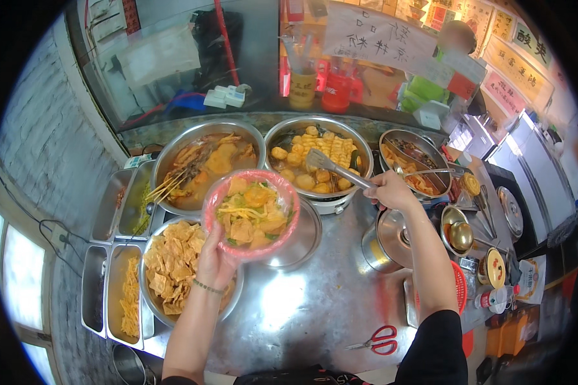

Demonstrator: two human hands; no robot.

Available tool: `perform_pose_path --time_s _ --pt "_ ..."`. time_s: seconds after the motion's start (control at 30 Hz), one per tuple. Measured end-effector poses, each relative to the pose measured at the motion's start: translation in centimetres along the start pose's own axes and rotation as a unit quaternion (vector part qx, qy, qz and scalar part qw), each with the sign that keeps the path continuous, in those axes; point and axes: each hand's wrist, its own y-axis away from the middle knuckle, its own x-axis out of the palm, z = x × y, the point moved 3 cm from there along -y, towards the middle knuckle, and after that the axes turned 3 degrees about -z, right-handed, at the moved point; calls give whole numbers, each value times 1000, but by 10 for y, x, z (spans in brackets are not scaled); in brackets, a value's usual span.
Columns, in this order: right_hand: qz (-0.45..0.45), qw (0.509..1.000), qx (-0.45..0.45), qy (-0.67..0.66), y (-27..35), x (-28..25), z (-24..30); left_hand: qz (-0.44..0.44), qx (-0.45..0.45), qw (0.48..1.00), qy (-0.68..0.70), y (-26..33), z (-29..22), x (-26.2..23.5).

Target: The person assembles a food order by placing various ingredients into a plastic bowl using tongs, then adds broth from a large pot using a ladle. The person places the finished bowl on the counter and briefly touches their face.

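- Pink-lined bowl [291, 221] is held up above the middle of the metal surface [327, 282], filled with tofu pieces, yellow strips and greens.
- Near edge, right of centre: red-handled scissors [382, 341] lie flat.
- Near left: a steel tray [113, 282] of yellow strips stands beside a round pan [237, 292] heaped with golden fried pieces.
- Left hand [217, 260] grips the bowl's near left side, thumb up by the rim.
- Right of the bowl stands a lidded steel pot [392, 237].
- Right hand [392, 191] is closed around the tongs [340, 171]; their tips are over the far pot [370, 154] of corn and balls.
- Far left: another pot [261, 147] holds skewers in broth.
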Motion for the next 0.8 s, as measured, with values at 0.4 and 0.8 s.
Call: perform_pose_path --time_s 0.4,0.8 --pt "79 980 -158 -93 83 -22 32 0 -29 999 26 -15 14 11" --pt "-57 984 -141 95 51 -14 43 -36 18 999 29 6 -6 0"
